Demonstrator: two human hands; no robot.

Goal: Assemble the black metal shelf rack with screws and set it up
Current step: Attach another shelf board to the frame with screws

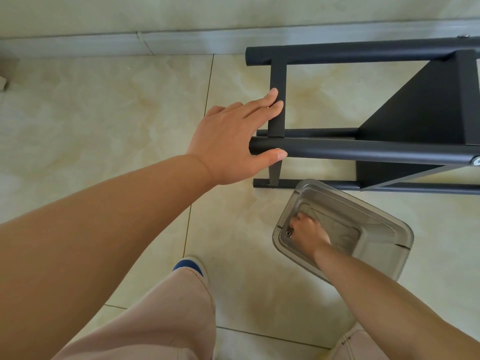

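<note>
The black metal rack (363,149) lies on its side on the tiled floor at the right, with round tubes, a flat crossbar (278,74) and a black shelf panel (428,100). My left hand (233,136) rests on its near end, straight fingers on the crossbar and thumb against the front tube. My right hand (307,233) reaches into a clear plastic container (384,216) on the floor, its fingers curled at the bottom beside a small screw (288,233). Whether they hold anything is hidden.
A silver bolt head (476,161) shows on the front tube at the right edge. The wall's grey baseboard (130,42) runs just behind the rack. My trouser leg and blue-toed shoe (191,266) stand left of the container.
</note>
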